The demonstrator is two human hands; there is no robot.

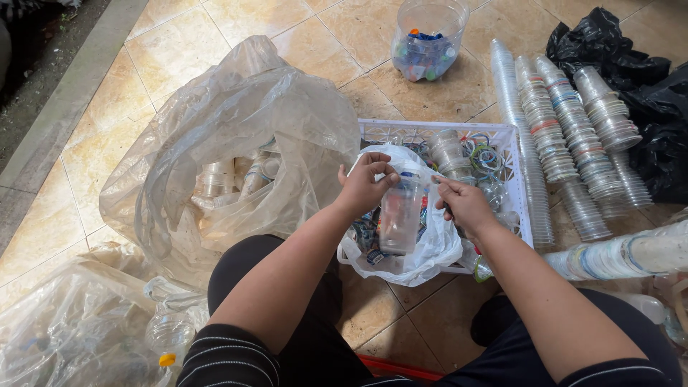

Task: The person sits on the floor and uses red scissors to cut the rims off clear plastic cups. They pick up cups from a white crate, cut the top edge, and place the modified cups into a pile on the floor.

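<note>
Clear, thin plastic forms the cup (pixel 400 215) that you hold upright between your hands, above the white plastic bag (pixel 430 251) in the white lattice crate (pixel 444 130). Your left hand (pixel 367 185) is closed on the cup's rim, fingers curled over the top edge. Your right hand (pixel 464 204) is just beside the cup at its upper right, fingers bent; whether it grips the cup or something small of its own cannot be told. The two hands are close together, with only the cup's width between them.

The bag lies open and crumpled, with coloured plastic rings in its folds. More rings and a short stack of clear cups (pixel 451 154) fill the crate behind it. To your left, a large, wrinkled translucent sack (pixel 236 129) holds more clear cups. To your right, long nested rows of cups (pixel 566 136) lie flat on the floor, beside black plastic bags (pixel 645 93). Beyond the crate stands a clear jar (pixel 428 36) of coloured bottle caps.

The surface is a floor of glossy beige tiles (pixel 179 43) with dark grout lines, bordered at far left by a grey concrete kerb (pixel 64 100).
</note>
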